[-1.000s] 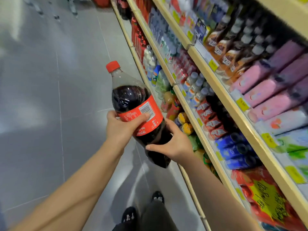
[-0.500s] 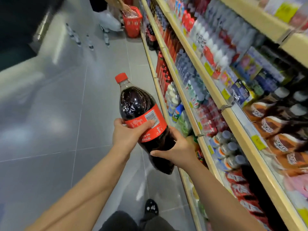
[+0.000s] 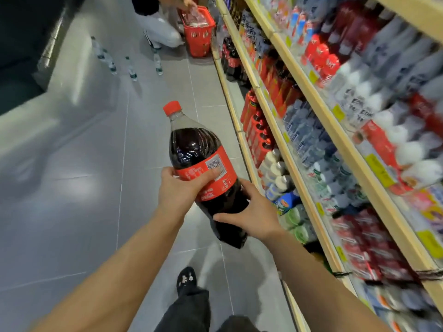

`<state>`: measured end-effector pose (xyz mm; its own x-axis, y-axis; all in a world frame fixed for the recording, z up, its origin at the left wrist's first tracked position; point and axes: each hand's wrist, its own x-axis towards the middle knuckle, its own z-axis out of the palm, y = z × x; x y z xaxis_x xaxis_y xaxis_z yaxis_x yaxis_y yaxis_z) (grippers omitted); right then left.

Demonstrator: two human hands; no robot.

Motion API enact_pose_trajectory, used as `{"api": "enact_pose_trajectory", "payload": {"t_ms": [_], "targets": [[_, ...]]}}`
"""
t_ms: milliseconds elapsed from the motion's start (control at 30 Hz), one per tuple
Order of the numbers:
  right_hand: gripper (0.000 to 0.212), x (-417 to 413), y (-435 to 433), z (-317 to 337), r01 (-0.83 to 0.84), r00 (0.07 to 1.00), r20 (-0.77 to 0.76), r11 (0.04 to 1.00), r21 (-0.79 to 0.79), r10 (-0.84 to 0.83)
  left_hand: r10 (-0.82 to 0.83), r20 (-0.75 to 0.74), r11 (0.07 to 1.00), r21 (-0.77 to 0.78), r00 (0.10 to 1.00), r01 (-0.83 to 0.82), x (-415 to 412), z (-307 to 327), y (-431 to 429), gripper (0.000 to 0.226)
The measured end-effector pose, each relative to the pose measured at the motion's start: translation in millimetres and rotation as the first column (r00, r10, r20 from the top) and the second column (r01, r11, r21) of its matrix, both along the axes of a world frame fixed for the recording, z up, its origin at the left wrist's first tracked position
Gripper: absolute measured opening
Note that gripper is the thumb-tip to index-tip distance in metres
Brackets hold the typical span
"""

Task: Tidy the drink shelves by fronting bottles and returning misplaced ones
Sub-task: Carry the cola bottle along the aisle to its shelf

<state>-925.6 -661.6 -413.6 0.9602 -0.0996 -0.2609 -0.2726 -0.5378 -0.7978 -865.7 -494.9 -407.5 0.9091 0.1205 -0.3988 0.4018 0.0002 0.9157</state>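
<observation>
A large cola bottle (image 3: 191,149) with a red cap and red label is held tilted in front of me over the aisle floor. My left hand (image 3: 178,191) wraps the label from the left. My right hand (image 3: 251,215) grips the dark lower body from the right. The wooden drink shelves (image 3: 294,164) run along the right, packed with red, white and blue bottles. More large cola bottles (image 3: 231,59) stand on the bottom shelf farther down the aisle.
Another person (image 3: 158,25) crouches at the far end beside a red basket (image 3: 199,35). Several small water bottles (image 3: 130,69) stand on the grey tile floor (image 3: 84,188) there. My foot (image 3: 185,279) is below the bottle.
I have walked forward along the aisle with the cola bottle held in both hands. The far person, basket and floor bottles have come closer.
</observation>
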Motion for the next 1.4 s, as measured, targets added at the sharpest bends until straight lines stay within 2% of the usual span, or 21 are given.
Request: {"api": "enact_pose_trajectory", "payload": {"t_ms": [133, 400, 600, 900, 1100, 1267, 1400], "targets": [[0.083, 78.7, 10.6, -4.5, 0.069, 0.998, -0.008, 0.995, 0.073, -0.068, -0.052, -0.004, 0.998, 0.042, 0.999, 0.052, 87.5, 6.4, 6.1, 0.107], [0.091, 239.1, -16.9, -11.8, 0.069, 0.997, -0.028, 0.998, -0.004, -0.069, -0.090, -0.033, 0.996, 0.014, 0.995, 0.091, 249.7, -3.6, -22.6, 0.107], [0.085, 380.7, -46.9, -9.0, 0.028, 0.999, -0.029, 1.000, 0.001, -0.028, -0.061, -0.016, 0.998, 0.019, 0.998, 0.061, 384.2, 1.7, -52.3, 0.089], [0.091, 569.5, -63.7, -8.2, 0.019, 0.997, -0.070, 1.000, -0.017, -0.020, -0.036, -0.046, 0.999, 0.010, 0.998, 0.037, 570.4, -0.8, -67.4, 0.081], [0.086, 689.0, -61.0, -25.4, 0.134, 0.983, -0.122, 0.991, -0.010, -0.135, -0.157, -0.085, 0.987, 0.016, 0.984, 0.159, 706.6, -17.1, -73.4, 0.085], [0.087, 772.1, -64.5, -33.2, 0.256, 0.954, -0.161, 0.967, -0.004, -0.253, -0.283, -0.102, 0.956, 0.053, 0.954, 0.289, 810.4, -24.6, -94.1, 0.079], [0.086, 828.3, -81.1, -41.6, 0.360, 0.916, -0.190, 0.933, 0.000, -0.353, -0.364, -0.154, 0.924, 0.061, 0.918, 0.377, 881.8, -41.5, -120.0, 0.089]]}}
